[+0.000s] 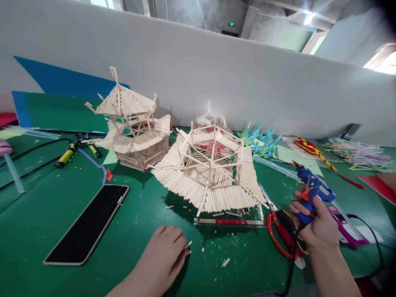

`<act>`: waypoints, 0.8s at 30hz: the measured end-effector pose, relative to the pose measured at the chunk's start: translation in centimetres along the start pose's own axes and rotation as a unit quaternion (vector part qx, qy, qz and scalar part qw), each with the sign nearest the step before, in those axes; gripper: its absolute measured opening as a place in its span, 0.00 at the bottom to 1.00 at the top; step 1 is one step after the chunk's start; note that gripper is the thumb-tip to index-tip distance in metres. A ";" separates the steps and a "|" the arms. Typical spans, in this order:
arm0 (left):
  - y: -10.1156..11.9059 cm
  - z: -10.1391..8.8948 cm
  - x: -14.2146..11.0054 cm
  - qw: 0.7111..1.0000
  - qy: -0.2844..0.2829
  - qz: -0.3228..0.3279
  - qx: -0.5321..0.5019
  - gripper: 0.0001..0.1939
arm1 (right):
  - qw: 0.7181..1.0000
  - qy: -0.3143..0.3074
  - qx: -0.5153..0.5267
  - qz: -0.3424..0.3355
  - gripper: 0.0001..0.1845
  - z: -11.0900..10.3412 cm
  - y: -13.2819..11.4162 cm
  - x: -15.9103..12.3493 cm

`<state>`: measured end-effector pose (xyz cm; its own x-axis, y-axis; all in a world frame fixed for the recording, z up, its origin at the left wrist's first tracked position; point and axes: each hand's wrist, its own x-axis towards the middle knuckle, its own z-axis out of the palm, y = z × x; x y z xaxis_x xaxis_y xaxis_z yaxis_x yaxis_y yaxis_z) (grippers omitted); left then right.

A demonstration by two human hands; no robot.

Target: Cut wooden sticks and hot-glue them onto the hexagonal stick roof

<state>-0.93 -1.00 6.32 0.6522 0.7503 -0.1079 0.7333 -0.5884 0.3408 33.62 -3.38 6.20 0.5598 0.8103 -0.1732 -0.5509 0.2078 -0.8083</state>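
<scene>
My right hand [321, 225] is wrapped round the grip of a blue hot glue gun [314, 181], its nozzle pointing up and to the left. A black cord hangs from the handle. Low over the green table, my left hand [163, 258] is closed, with short bits of wooden stick [189, 245] poking out by the thumb and forefinger. Beyond it stands a many-sided stick roof frame [229, 198], its top open with crossing bars. To its left is a finished-looking two-tiered stick pavilion [133, 109].
Red-handled scissors [278, 243] lie just left of my right hand. A black phone [89, 222] lies at left. A wrapped stick bundle [230, 222], stick scraps [226, 262], teal folded paper [260, 140] and a purple device [346, 229] are around. Behind rises a white partition [185, 62].
</scene>
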 end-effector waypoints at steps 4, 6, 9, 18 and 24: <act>0.3 1.1 1.3 0.996 -0.026 -0.012 0.090 0.13 | 1.000 0.009 0.005 0.020 0.13 0.0 0.2 0.2; 0.2 1.5 2.0 0.992 -0.041 -0.002 0.121 0.10 | 1.000 0.014 0.015 0.022 0.11 0.1 0.3 0.3; -0.1 2.0 3.0 0.988 -0.031 -0.010 0.154 0.12 | 0.999 0.018 0.033 0.028 0.09 0.3 0.4 0.5; -1.2 2.0 4.6 0.984 -0.047 -0.020 0.171 0.14 | 0.998 0.007 0.040 0.050 0.12 0.5 0.7 0.9; -1.9 -1.0 2.5 0.993 -0.021 -0.029 0.116 0.13 | 0.999 0.005 0.021 0.042 0.12 0.7 0.4 1.1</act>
<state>-0.86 2.26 6.32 0.6118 0.7745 -0.1609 0.7909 -0.6021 0.1090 33.59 -1.98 6.10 0.5168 0.8201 -0.2458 -0.6215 0.1620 -0.7665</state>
